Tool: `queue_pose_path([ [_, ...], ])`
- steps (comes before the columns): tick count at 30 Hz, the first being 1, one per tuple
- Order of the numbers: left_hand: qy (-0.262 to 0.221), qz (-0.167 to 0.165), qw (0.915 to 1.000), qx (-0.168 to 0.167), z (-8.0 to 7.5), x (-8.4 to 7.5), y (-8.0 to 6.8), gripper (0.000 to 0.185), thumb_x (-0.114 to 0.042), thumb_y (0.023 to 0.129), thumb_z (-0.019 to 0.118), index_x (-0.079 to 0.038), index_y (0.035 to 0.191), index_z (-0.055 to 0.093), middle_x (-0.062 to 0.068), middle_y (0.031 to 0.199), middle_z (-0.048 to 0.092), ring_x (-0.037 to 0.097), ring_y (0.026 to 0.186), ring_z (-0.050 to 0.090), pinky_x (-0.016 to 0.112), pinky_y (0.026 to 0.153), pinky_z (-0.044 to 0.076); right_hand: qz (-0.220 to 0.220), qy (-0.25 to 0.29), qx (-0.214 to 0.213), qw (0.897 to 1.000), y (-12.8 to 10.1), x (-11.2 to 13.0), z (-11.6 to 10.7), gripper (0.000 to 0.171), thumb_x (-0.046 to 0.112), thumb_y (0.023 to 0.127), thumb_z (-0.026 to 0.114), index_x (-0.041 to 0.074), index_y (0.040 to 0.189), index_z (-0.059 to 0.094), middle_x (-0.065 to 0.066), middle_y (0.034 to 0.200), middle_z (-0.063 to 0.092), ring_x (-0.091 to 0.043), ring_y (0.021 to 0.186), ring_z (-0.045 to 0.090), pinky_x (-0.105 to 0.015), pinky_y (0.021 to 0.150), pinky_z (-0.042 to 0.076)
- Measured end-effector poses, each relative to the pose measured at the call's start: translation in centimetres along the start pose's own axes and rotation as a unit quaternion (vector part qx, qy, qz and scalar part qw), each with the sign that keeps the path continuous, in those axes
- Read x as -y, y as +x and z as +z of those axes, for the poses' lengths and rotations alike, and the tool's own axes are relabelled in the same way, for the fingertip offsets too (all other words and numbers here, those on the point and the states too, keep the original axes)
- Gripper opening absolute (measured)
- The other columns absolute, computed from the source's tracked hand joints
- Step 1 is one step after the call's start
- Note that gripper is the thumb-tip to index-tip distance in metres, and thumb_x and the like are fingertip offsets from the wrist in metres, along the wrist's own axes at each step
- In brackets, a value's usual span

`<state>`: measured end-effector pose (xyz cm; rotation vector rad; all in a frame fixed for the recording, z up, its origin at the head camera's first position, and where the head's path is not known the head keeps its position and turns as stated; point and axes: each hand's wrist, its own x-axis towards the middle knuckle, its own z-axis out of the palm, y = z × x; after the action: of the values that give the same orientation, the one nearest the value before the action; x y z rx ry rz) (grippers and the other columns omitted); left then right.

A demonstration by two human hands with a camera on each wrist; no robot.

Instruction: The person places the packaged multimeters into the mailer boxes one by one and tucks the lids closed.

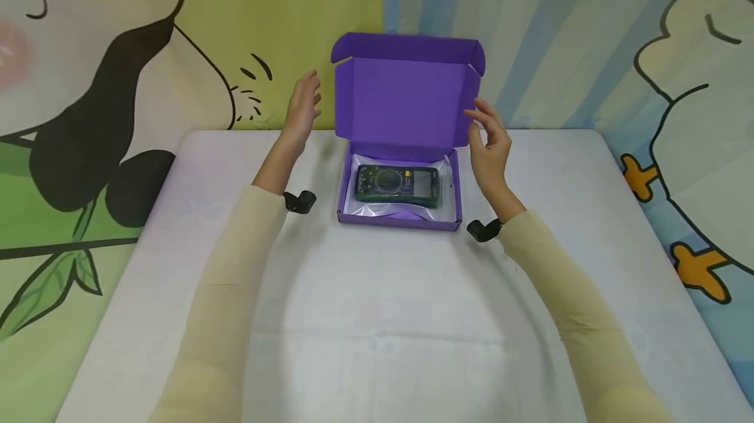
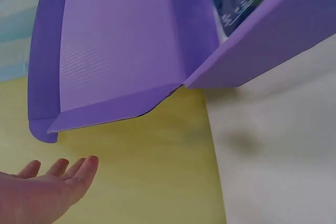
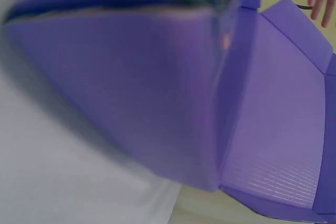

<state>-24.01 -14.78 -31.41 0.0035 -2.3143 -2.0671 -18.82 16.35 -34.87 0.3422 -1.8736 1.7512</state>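
A purple cardboard box point(image 1: 400, 221) stands on the table with its lid point(image 1: 406, 102) raised at the back. Inside, on clear plastic wrapping point(image 1: 446, 177), lies a green and black multimeter point(image 1: 389, 186) with a round dial. My left hand point(image 1: 302, 105) is held up to the left of the lid, fingers loosely extended and holding nothing; the left wrist view shows it point(image 2: 47, 195) apart from the lid's side flap. On the other side, my right hand point(image 1: 491, 145) has its fingers spread, with the fingertips overlapping the lid's right edge in the head view.
The box sits toward the back of a white-covered table point(image 1: 377, 318). Behind and beside the table hangs a cartoon-printed cloth point(image 1: 283, 10). A small black device point(image 1: 302, 202) is worn at the left wrist, another black device point(image 1: 484, 231) at the right.
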Motion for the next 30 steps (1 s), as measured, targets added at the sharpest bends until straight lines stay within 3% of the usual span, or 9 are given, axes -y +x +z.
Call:
queue_pose_path([
  [3,-0.008,-0.007,0.9999,0.01,0.1,-0.8,0.7,0.059,-0.042,0.103,0.028,-0.015,0.155,0.022,0.01,0.158,0.027,0.029,0.145,0.028,0.041,0.117,0.029,0.028,0.005,-0.072,0.997,1.0,0.4,0.1,0.028,-0.007,0.092,0.047,-0.015,0.114,0.061,-0.02,0.14,0.049,-0.02,0.133,0.044,-0.029,0.11,0.038],
  [6,-0.033,-0.032,0.9989,0.01,0.6,-1.5,1.4,0.06,-0.044,0.103,0.029,-0.017,0.156,0.021,0.008,0.158,0.027,0.026,0.145,0.028,0.04,0.117,0.028,0.072,0.017,-0.094,0.993,2.3,-0.3,-0.3,0.035,0.0,0.095,0.048,-0.004,0.128,0.058,-0.009,0.145,0.046,-0.014,0.133,0.042,-0.024,0.108,0.037],
  [10,-0.065,-0.077,0.9949,0.01,1.5,-2.2,2.3,0.064,-0.049,0.102,0.03,-0.02,0.157,0.017,0.001,0.158,0.028,0.021,0.145,0.027,0.039,0.118,0.027,0.143,0.065,-0.083,0.984,4.1,-1.3,-0.9,0.047,0.014,0.099,0.048,0.013,0.146,0.044,0.002,0.152,0.038,-0.01,0.136,0.037,-0.02,0.108,0.035],
  [13,-0.072,-0.098,0.9925,0.014,2.0,-2.6,2.8,0.066,-0.053,0.1,0.029,-0.023,0.157,0.016,-0.003,0.158,0.027,0.018,0.145,0.027,0.039,0.118,0.026,0.2,0.088,-0.054,0.974,5.1,-1.1,-0.9,0.05,0.026,0.103,0.043,0.022,0.151,0.035,0.006,0.156,0.03,-0.011,0.14,0.032,-0.027,0.112,0.031],
  [16,-0.068,-0.096,0.9926,0.031,2.2,-2.8,3.0,0.064,-0.054,0.1,0.026,-0.025,0.157,0.019,-0.004,0.159,0.027,0.016,0.144,0.028,0.039,0.117,0.026,0.255,0.11,-0.021,0.961,6.0,-0.6,-0.6,0.05,0.036,0.104,0.036,0.03,0.154,0.028,0.01,0.158,0.024,-0.014,0.142,0.03,-0.034,0.116,0.026],
  [19,-0.061,-0.083,0.9927,0.063,2.3,-2.8,3.0,0.063,-0.054,0.101,0.022,-0.026,0.157,0.021,-0.005,0.159,0.026,0.016,0.144,0.028,0.039,0.117,0.027,0.287,0.164,-0.007,0.944,6.7,-0.1,-0.3,0.05,0.039,0.106,0.032,0.036,0.155,0.023,0.012,0.159,0.02,-0.015,0.144,0.027,-0.036,0.119,0.021],
  [23,-0.057,-0.064,0.9919,0.093,2.4,-2.6,2.8,0.063,-0.053,0.102,0.019,-0.022,0.157,0.02,-0.003,0.16,0.024,0.022,0.145,0.028,0.039,0.117,0.027,0.305,0.211,0.003,0.929,7.2,0.4,0.3,0.051,0.04,0.106,0.031,0.033,0.155,0.022,0.014,0.158,0.024,-0.01,0.144,0.025,-0.032,0.12,0.02],
  [30,-0.075,-0.061,0.9904,0.098,3.1,-2.2,2.6,0.061,-0.048,0.103,0.021,-0.018,0.156,0.023,0.005,0.158,0.03,0.024,0.143,0.033,0.039,0.116,0.03,0.297,0.198,0.012,0.934,6.8,0.6,0.5,0.051,0.036,0.107,0.029,0.023,0.156,0.024,0.012,0.158,0.027,-0.006,0.144,0.025,-0.028,0.119,0.021],
])
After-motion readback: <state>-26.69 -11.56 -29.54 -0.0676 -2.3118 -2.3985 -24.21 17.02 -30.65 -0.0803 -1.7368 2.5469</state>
